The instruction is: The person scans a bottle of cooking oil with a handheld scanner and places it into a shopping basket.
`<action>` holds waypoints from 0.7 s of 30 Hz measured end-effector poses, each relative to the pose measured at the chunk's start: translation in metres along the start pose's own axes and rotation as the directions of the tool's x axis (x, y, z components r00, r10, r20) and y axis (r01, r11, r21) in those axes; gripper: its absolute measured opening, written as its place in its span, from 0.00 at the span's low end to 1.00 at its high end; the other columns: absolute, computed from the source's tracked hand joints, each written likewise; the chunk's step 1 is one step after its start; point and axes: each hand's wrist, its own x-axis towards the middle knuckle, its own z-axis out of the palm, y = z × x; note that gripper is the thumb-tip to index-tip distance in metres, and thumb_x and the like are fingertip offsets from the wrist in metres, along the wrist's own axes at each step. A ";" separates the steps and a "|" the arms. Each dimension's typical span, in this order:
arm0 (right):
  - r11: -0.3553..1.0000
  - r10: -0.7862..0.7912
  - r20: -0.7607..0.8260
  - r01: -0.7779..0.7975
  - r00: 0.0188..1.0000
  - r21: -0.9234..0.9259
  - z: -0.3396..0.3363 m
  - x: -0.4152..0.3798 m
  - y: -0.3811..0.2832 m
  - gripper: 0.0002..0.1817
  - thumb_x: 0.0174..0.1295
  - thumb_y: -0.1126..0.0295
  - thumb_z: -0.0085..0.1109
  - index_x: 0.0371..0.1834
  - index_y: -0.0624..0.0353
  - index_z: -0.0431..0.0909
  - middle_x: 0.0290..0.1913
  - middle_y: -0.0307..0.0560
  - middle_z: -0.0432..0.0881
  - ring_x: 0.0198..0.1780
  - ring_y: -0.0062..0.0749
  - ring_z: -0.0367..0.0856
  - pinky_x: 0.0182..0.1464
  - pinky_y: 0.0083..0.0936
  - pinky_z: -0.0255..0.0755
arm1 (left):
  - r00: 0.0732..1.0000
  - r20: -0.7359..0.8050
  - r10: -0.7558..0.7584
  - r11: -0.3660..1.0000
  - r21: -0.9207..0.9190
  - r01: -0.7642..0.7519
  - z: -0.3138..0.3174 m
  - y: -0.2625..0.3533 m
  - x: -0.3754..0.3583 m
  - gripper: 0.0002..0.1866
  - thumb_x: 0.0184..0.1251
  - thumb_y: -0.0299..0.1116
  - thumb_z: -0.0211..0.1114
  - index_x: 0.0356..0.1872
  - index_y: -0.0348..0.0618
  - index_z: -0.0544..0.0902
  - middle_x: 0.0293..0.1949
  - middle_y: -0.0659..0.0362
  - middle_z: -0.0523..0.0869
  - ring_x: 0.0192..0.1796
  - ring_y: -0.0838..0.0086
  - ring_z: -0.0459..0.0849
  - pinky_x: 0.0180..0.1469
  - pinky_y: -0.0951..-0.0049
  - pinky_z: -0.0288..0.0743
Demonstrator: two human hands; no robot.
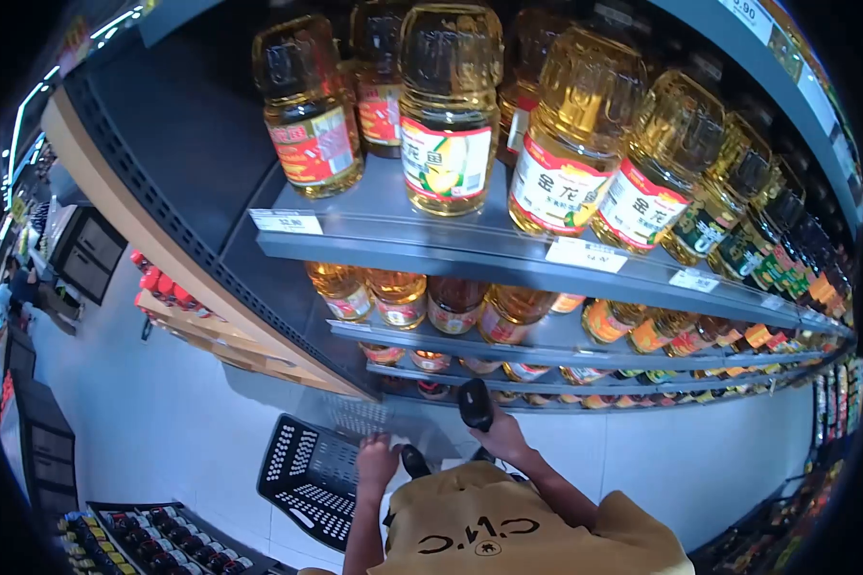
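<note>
My right hand (506,439) is wrapped around a black handheld scanner (475,404), its rounded head pointing up toward the shelves. My left hand (378,464) is closed at the right edge of a black plastic shopping basket (292,450) with perforated sides; the exact grip is partly hidden. No goods show inside the basket. Ahead of both hands, large clear bottles of golden cooking oil (448,110) with red, white and yellow labels stand on the upper shelf (393,230). Neither hand touches a bottle.
Lower shelves (508,345) carry more oil bottles. Price tags (585,254) line the shelf edges. A wooden end panel (182,249) stands at left, with red-capped goods (168,287) beside it. Dark bottles (173,537) fill a rack at lower left. Another person (34,287) is far left.
</note>
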 end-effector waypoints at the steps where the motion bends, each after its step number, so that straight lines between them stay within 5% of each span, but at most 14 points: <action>1: 0.999 -0.013 -0.008 0.013 1.000 0.037 -0.010 -0.001 -0.008 0.32 0.53 0.61 0.71 0.60 0.60 0.70 0.45 0.63 0.84 0.49 0.60 0.83 0.50 0.44 0.77 | 0.983 -0.134 0.122 0.991 -0.039 -0.129 0.000 0.006 0.009 0.20 0.58 0.41 0.70 0.48 0.41 0.83 0.50 0.46 0.83 0.54 0.48 0.80 0.56 0.54 0.76; 2: 0.997 -0.016 -0.021 0.017 1.000 0.071 -0.020 -0.005 -0.017 0.32 0.53 0.62 0.71 0.60 0.60 0.70 0.45 0.63 0.84 0.49 0.60 0.83 0.50 0.44 0.77 | 0.997 -0.080 -0.009 0.999 -0.045 0.005 -0.034 0.049 0.022 0.19 0.59 0.39 0.69 0.49 0.41 0.83 0.53 0.46 0.82 0.56 0.49 0.79 0.58 0.54 0.74; 4: 0.995 -0.063 -0.019 0.064 0.998 0.079 -0.042 -0.012 -0.032 0.31 0.53 0.62 0.71 0.59 0.61 0.71 0.44 0.64 0.84 0.49 0.60 0.83 0.49 0.44 0.77 | 0.990 -0.137 0.005 0.994 -0.105 -0.019 -0.063 0.092 0.041 0.17 0.61 0.36 0.68 0.50 0.40 0.83 0.55 0.48 0.82 0.58 0.52 0.79 0.60 0.55 0.73; 10: 0.921 -0.330 -0.201 0.361 0.922 0.148 -0.107 -0.039 -0.070 0.28 0.52 0.66 0.70 0.56 0.61 0.73 0.40 0.61 0.84 0.45 0.60 0.84 0.46 0.42 0.78 | 0.829 -0.530 0.180 0.854 -0.333 -0.399 -0.150 0.172 0.074 0.14 0.58 0.25 0.69 0.46 0.35 0.85 0.51 0.49 0.84 0.54 0.55 0.83 0.59 0.61 0.75; 14: 0.867 -0.436 -0.267 0.480 0.860 0.130 -0.155 -0.051 -0.114 0.26 0.51 0.69 0.71 0.54 0.59 0.76 0.41 0.58 0.85 0.45 0.55 0.85 0.45 0.37 0.79 | 0.675 -0.697 0.241 0.805 -0.245 -0.541 -0.214 0.197 0.100 0.15 0.60 0.25 0.69 0.48 0.34 0.84 0.53 0.47 0.84 0.55 0.56 0.82 0.59 0.61 0.75; 15: 0.873 -0.451 -0.288 0.485 0.845 0.056 -0.170 -0.060 -0.135 0.25 0.50 0.70 0.72 0.52 0.60 0.77 0.40 0.56 0.86 0.44 0.48 0.87 0.44 0.34 0.79 | 0.678 -0.699 0.225 0.795 -0.271 -0.543 -0.226 0.200 0.109 0.15 0.60 0.25 0.69 0.49 0.34 0.83 0.54 0.47 0.83 0.57 0.55 0.81 0.61 0.61 0.74; 18: 0.823 -0.434 -0.259 0.497 0.863 0.277 -0.191 -0.061 -0.163 0.23 0.50 0.70 0.77 0.49 0.62 0.79 0.40 0.46 0.86 0.40 0.25 0.84 0.44 0.26 0.76 | 0.625 -0.741 0.247 0.753 -0.258 -0.605 -0.273 0.218 0.128 0.19 0.60 0.25 0.69 0.53 0.33 0.82 0.57 0.46 0.81 0.59 0.56 0.81 0.62 0.62 0.74; 19: 0.808 -0.446 -0.283 0.518 0.849 0.279 -0.200 -0.061 -0.176 0.23 0.50 0.71 0.77 0.49 0.63 0.79 0.41 0.46 0.86 0.40 0.24 0.83 0.44 0.25 0.76 | 0.643 -0.733 0.223 0.701 -0.338 -0.628 -0.287 0.225 0.133 0.21 0.60 0.24 0.69 0.56 0.36 0.80 0.61 0.50 0.78 0.60 0.65 0.79 0.59 0.67 0.76; 21: 0.780 -0.467 -0.345 0.563 0.814 0.274 -0.213 -0.060 -0.205 0.23 0.51 0.71 0.76 0.49 0.63 0.79 0.42 0.44 0.85 0.40 0.21 0.81 0.45 0.24 0.75 | 0.567 -0.778 0.270 0.628 -0.304 -0.716 -0.313 0.239 0.147 0.25 0.62 0.25 0.69 0.61 0.37 0.76 0.63 0.51 0.75 0.63 0.66 0.77 0.61 0.68 0.75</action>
